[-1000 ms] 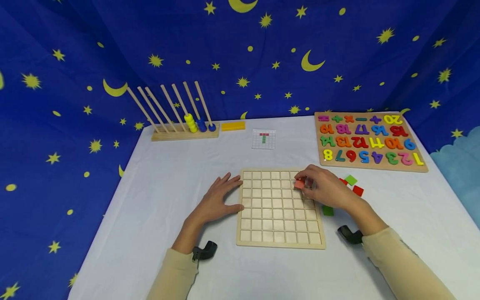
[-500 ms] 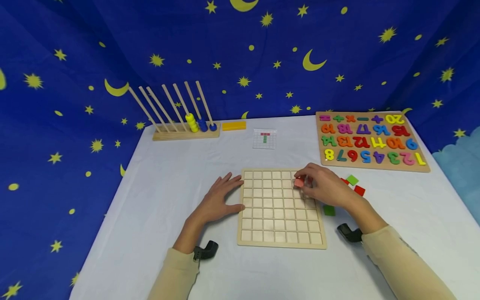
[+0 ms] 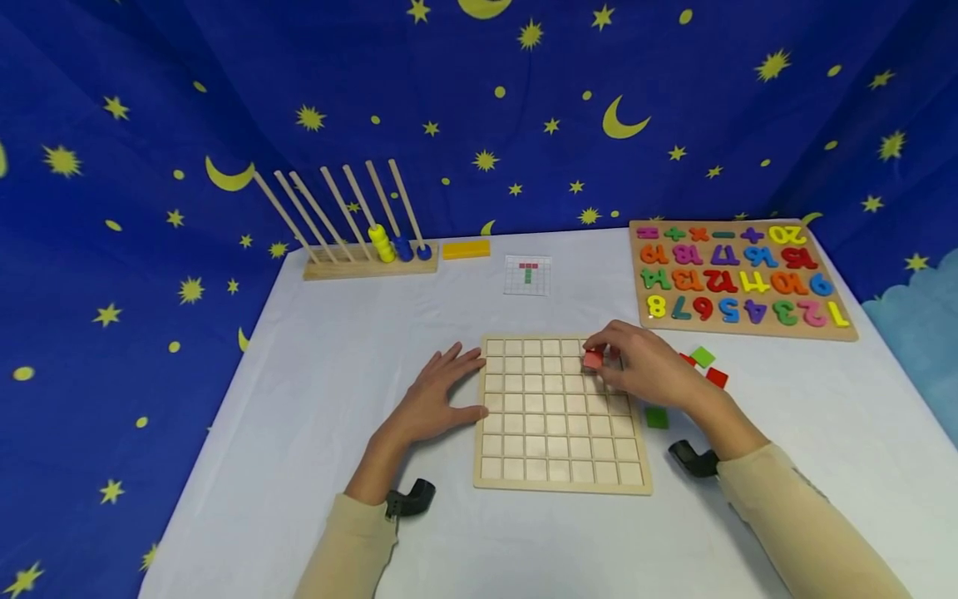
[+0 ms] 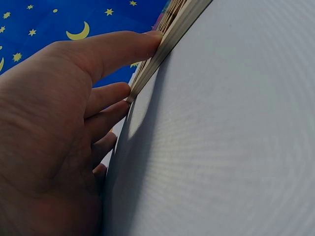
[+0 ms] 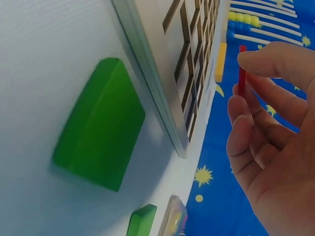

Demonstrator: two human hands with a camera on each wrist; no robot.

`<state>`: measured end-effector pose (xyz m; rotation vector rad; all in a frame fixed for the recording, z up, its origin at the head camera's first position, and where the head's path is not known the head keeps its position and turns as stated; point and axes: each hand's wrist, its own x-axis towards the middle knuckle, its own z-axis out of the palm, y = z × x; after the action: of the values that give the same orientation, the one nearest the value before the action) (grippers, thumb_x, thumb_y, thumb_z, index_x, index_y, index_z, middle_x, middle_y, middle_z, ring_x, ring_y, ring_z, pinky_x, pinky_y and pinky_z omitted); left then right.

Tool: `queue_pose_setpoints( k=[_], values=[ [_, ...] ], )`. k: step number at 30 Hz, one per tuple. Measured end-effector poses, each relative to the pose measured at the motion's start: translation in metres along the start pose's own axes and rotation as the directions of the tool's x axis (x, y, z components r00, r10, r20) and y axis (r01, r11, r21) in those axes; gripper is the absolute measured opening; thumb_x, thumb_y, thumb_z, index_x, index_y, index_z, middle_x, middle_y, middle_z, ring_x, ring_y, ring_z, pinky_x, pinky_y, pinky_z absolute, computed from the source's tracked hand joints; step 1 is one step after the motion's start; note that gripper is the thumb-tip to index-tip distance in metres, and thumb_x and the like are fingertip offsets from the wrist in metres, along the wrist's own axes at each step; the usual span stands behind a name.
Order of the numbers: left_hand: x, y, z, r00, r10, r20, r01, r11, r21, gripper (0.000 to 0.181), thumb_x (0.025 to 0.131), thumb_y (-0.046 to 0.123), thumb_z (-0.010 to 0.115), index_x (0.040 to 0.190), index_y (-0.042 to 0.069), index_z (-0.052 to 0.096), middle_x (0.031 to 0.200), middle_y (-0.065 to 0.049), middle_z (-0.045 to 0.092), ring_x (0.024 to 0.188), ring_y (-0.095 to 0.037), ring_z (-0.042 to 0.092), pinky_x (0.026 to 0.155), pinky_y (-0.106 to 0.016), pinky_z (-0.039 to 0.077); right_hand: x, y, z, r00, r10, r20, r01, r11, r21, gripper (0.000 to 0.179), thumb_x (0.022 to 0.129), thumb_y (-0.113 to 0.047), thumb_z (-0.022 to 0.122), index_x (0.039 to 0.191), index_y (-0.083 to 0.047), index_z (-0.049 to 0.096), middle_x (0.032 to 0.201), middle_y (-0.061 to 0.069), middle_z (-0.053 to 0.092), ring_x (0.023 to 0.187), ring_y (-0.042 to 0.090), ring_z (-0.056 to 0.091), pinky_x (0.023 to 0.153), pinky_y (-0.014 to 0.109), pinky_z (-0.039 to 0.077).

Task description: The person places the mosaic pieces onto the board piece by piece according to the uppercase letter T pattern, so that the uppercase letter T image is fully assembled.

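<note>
A wooden grid board (image 3: 546, 426) with square recesses lies flat on the white table. My right hand (image 3: 645, 366) pinches a red square tile (image 3: 593, 359) between thumb and fingers, above the board's far right part. In the right wrist view the red tile (image 5: 242, 69) shows edge-on, held up off the board. My left hand (image 3: 434, 398) lies at the board's left edge, fingers spread and straight. In the left wrist view its thumb and fingertips meet the side of the board (image 4: 165, 51).
Right of the board lie loose tiles, including a green tile (image 3: 656, 418) and a red tile (image 3: 717, 378). Behind stand a pattern card (image 3: 527, 287), a yellow block (image 3: 466, 249), a peg abacus (image 3: 370, 269) and a wooden number puzzle (image 3: 741, 329).
My right hand has shifted slightly left and away from me with the red tile still pinched. The left hand has stayed at the board's edge.
</note>
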<state>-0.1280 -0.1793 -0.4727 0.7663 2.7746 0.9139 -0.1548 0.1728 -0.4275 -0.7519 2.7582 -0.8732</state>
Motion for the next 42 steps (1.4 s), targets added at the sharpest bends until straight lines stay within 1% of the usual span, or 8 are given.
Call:
queue_pose_setpoints(
  k=[13, 24, 29, 35, 42],
  values=[
    [0.000, -0.001, 0.000, 1.000, -0.007, 0.006, 0.007, 1.000, 0.008, 0.078, 0.080, 0.049, 0.073, 0.144, 0.015, 0.046, 0.152, 0.005, 0.034, 0.144, -0.019, 0.013, 0.117, -0.038, 0.005, 0.008, -0.004, 0.001, 1.000, -0.007, 0.010, 0.006, 1.000, 0.020, 0.035, 0.084, -0.016, 0.073, 0.117, -0.011, 0.068, 0.101, -0.004, 0.059, 0.087, 0.018, 0.053, 0.071, 0.033, 0.047],
    [-0.001, -0.002, -0.001, 1.000, 0.001, -0.014, -0.001, 1.000, 0.005, 0.078, 0.080, 0.050, 0.074, 0.143, 0.014, 0.047, 0.151, 0.004, 0.036, 0.144, -0.021, 0.015, 0.117, -0.039, 0.006, 0.017, -0.007, 0.005, 0.998, -0.063, -0.006, 0.063, 0.997, 0.039, 0.033, 0.083, -0.012, 0.071, 0.115, -0.008, 0.069, 0.101, -0.002, 0.060, 0.085, 0.016, 0.054, 0.071, 0.033, 0.048],
    [0.001, -0.002, 0.001, 1.000, -0.002, 0.008, 0.002, 1.000, 0.013, 0.078, 0.081, 0.052, 0.072, 0.145, 0.017, 0.046, 0.152, 0.007, 0.034, 0.144, -0.018, 0.013, 0.117, -0.037, 0.005, 0.018, -0.008, 0.007, 0.999, -0.036, -0.001, 0.036, 0.998, 0.045, 0.035, 0.080, -0.010, 0.072, 0.115, -0.008, 0.069, 0.100, -0.002, 0.059, 0.084, 0.016, 0.053, 0.071, 0.032, 0.048],
    [0.002, -0.001, 0.001, 1.000, 0.004, -0.010, -0.004, 1.000, 0.006, 0.077, 0.080, 0.050, 0.074, 0.144, 0.016, 0.047, 0.152, 0.006, 0.035, 0.144, -0.019, 0.014, 0.117, -0.038, 0.006, 0.023, -0.009, 0.007, 0.999, -0.050, -0.015, 0.051, 0.996, 0.070, 0.034, 0.081, -0.010, 0.071, 0.115, -0.008, 0.069, 0.099, -0.003, 0.059, 0.084, 0.016, 0.053, 0.071, 0.033, 0.047],
    [0.001, -0.003, 0.001, 1.000, -0.010, 0.009, 0.010, 1.000, 0.019, 0.079, 0.080, 0.054, 0.071, 0.145, 0.017, 0.046, 0.152, 0.007, 0.034, 0.145, -0.017, 0.012, 0.117, -0.036, 0.004, 0.027, -0.012, 0.009, 0.999, -0.054, 0.004, 0.053, 0.994, 0.092, 0.033, 0.083, -0.011, 0.072, 0.115, -0.008, 0.068, 0.100, -0.002, 0.059, 0.084, 0.016, 0.053, 0.071, 0.033, 0.048]
  ],
)
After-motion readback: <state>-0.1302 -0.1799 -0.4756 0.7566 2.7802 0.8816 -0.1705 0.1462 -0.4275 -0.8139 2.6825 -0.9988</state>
